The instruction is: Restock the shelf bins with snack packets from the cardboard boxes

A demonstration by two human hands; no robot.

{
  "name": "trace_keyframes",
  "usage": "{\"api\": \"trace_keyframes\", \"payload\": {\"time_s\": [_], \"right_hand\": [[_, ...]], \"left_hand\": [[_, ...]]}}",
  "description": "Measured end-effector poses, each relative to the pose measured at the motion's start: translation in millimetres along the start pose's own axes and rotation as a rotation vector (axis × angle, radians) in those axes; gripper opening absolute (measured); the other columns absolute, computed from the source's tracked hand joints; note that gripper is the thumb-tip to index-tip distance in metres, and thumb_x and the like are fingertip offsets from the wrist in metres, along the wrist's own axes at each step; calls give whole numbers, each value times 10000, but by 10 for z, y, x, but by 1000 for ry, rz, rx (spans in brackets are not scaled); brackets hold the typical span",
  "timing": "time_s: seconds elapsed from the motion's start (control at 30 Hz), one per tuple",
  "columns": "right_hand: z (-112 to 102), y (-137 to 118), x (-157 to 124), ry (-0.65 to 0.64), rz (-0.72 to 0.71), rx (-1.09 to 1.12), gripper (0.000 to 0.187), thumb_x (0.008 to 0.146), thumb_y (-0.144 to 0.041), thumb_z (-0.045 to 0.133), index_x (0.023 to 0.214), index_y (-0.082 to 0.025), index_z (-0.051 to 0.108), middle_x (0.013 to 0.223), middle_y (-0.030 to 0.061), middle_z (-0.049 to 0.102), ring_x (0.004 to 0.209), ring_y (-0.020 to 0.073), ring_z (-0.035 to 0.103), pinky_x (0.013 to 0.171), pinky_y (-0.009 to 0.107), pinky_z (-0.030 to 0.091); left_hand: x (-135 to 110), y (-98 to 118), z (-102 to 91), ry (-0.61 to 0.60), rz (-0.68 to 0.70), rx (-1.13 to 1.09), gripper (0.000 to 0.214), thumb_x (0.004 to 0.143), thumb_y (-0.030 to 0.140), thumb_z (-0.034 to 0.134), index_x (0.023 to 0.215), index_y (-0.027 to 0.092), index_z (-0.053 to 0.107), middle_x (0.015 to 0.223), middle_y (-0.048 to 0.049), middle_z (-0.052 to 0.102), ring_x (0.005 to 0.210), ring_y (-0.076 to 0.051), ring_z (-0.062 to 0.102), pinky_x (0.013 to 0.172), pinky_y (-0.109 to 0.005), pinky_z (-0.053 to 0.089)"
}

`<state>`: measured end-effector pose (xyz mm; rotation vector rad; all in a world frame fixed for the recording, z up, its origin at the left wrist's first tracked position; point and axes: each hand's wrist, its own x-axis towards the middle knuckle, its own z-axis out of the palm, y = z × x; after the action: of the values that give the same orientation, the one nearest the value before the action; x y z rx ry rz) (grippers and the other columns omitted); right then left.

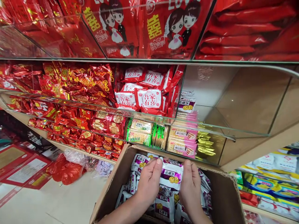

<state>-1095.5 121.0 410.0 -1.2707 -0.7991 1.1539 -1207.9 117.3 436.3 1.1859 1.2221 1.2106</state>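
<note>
Over an open cardboard box [225,189], my left hand [150,179] and my right hand [191,183] grip a white and purple biscuit packet [171,174] from its two sides. Both thumbs rest on top near its edges; the fingers beneath are mostly hidden. Cookies are printed on the packet's front. Many similar packets [163,207] fill the box below and around my hands. Behind the box, on the shelf, one like packet [187,102] stands in a glass compartment beside white and red packets [149,98].
Glass dividers and a glass shelf edge [140,113] run across the display. Pink cracker packs [182,146], green cracker packs [140,137] and gold packs [205,143] sit low behind the box. Red sweets [88,81] lie left. A red plastic bag [67,169] rests on the floor.
</note>
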Motion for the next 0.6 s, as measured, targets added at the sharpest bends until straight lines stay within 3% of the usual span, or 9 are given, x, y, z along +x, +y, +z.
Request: {"api": "trace_keyframes", "payload": {"time_s": [0.1,0.2,0.3,0.4,0.53,0.6], "right_hand": [[-8,-37,2,-15,-62,-57,310,806,-495,405,715,-199,398,593,-39,434,534,103,423,496,216,377],[-50,-65,3,57,-198,-219,324,812,-488,394,676,-195,386,577,-34,428,526,102,406,479,210,355],[-101,-75,19,128,-355,-356,309,825,-463,380,686,-187,404,586,-24,431,538,105,408,498,216,353],[-117,-107,37,112,-428,-370,285,837,-436,371,704,-186,402,585,-20,441,534,106,417,500,218,365],[-131,-209,67,40,-426,-333,252,855,-389,360,693,-196,379,543,-35,420,475,94,401,434,198,348],[-181,-282,107,57,-545,-402,209,859,-342,364,712,-196,397,550,-30,437,474,97,416,431,198,348]], "left_hand": [[1,-49,-17,-7,-28,4,361,854,431,310,721,159,507,678,-12,497,656,-124,456,651,-232,389],[6,-94,-43,56,47,149,380,852,434,300,583,176,375,583,19,386,569,-101,370,550,-218,327],[12,-85,-65,67,140,291,376,858,410,297,559,182,313,559,32,326,539,-90,322,522,-217,278],[17,-43,-55,36,175,316,376,860,412,288,560,185,302,539,42,300,507,-84,300,502,-220,253],[37,-24,-3,31,104,186,406,842,489,266,573,189,309,545,41,301,515,-88,302,505,-221,275],[58,-16,3,-10,26,132,426,821,536,272,591,186,345,553,36,330,534,-96,338,531,-224,312]]}}
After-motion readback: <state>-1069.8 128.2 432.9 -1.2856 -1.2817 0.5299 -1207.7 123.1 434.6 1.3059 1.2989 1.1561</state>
